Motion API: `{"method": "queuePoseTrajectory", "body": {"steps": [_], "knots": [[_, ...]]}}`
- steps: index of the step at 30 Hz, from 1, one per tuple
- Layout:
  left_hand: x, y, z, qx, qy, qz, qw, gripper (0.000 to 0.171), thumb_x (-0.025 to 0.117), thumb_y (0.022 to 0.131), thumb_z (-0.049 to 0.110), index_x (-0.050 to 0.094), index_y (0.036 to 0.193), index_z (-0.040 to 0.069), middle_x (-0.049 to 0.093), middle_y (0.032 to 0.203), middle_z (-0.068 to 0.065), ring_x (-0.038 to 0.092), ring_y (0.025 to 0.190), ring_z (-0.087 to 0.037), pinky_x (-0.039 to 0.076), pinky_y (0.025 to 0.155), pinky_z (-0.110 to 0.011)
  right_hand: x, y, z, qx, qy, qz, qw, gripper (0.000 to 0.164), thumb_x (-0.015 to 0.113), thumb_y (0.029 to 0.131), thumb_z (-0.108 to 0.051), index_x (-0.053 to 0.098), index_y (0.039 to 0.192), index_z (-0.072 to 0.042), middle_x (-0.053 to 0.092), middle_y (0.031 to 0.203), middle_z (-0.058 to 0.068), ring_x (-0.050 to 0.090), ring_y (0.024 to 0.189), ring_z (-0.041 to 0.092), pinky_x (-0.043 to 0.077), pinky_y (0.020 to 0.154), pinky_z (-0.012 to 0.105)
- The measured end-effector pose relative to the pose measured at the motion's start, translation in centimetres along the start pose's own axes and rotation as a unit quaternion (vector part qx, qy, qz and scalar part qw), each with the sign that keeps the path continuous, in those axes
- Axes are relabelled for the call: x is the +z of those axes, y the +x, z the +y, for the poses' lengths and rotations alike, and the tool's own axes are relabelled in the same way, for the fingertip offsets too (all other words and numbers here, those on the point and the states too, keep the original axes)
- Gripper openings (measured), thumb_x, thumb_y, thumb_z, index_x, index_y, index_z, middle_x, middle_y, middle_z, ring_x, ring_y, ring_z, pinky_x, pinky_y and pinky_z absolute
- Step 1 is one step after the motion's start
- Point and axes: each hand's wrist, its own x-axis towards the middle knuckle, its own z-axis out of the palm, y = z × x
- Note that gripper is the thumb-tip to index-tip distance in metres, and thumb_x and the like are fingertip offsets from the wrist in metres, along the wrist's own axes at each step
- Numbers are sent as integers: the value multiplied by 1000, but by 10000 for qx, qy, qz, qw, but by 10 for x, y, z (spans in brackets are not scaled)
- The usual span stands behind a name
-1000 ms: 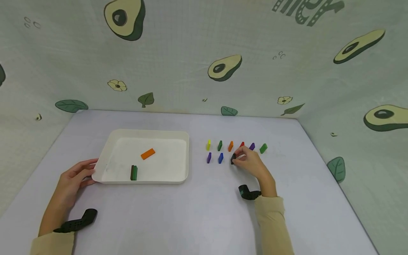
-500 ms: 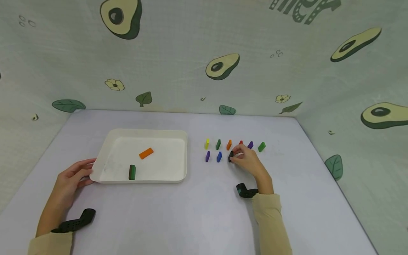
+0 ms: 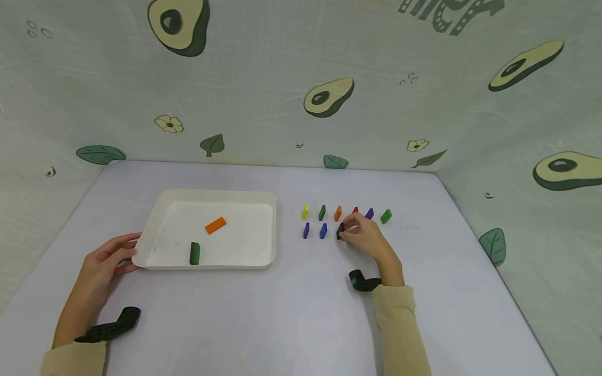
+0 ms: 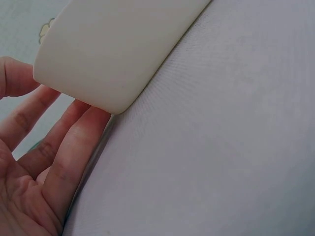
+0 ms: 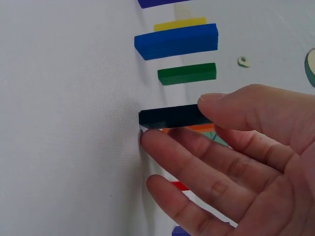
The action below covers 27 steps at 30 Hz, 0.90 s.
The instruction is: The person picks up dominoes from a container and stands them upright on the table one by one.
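A black domino block [image 5: 172, 116] stands upright on the table. My right hand [image 3: 363, 236] pinches it between thumb and fingers. Beside it in the near row stand a blue block [image 3: 323, 231] and a purple block [image 3: 306, 230]. To the left, a white tray [image 3: 249, 230] holds an orange block [image 3: 215, 225] lying flat, and a green block [image 3: 197, 254] against a dark brown one [image 3: 192, 253]. My left hand [image 3: 104, 267] touches the tray's near left corner; its fingers [image 4: 78, 142] reach out fairly straight against the wall in the left wrist view.
Behind the near row stand a yellow block [image 3: 305, 211], a dark green block [image 3: 322, 212], an orange upright block [image 3: 338, 213], a red block [image 3: 355, 210] partly behind my hand, another purple block [image 3: 369, 213] and a light green block [image 3: 386, 216]. A printed cloth [image 3: 263, 78] walls the table's back and sides.
The whole head view has shifted slightly. My right hand stays on the black block and my left hand stays at the tray; no block has visibly moved.
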Motion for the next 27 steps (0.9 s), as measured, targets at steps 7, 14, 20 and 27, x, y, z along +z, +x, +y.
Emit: {"method": "queuePoseTrajectory", "body": {"steps": [7,14,20,27], "knots": [[-2,0,0,-34,-55,-29,10000,27,57,92,9,63,118,14,64,104,18,62,77,0,54,60,-15,0,0,-1,-25,4,-18,10000,28,64,86,-10,52,109,-1,61,108,18,63,94,25,52,83,37],[-1,1,0,-25,-6,-7,10000,27,57,92,9,62,119,13,64,105,18,62,77,0,53,60,-15,-1,0,-1,-7,3,-13,10000,28,65,86,-10,52,109,-1,61,108,17,63,94,24,52,83,36],[-1,0,0,-15,-25,-39,10000,28,57,92,9,62,119,13,64,105,17,62,77,0,53,60,-15,-1,-1,-2,-44,23,-6,10000,28,65,85,-9,52,109,-1,61,108,17,63,93,24,51,83,37],[-1,0,0,9,-157,-91,9998,28,56,92,7,62,119,12,65,105,16,63,77,-1,54,61,-15,-2,-1,-2,-2,37,-69,10000,31,65,85,-11,52,111,-1,60,109,17,63,94,24,51,85,38]]}}
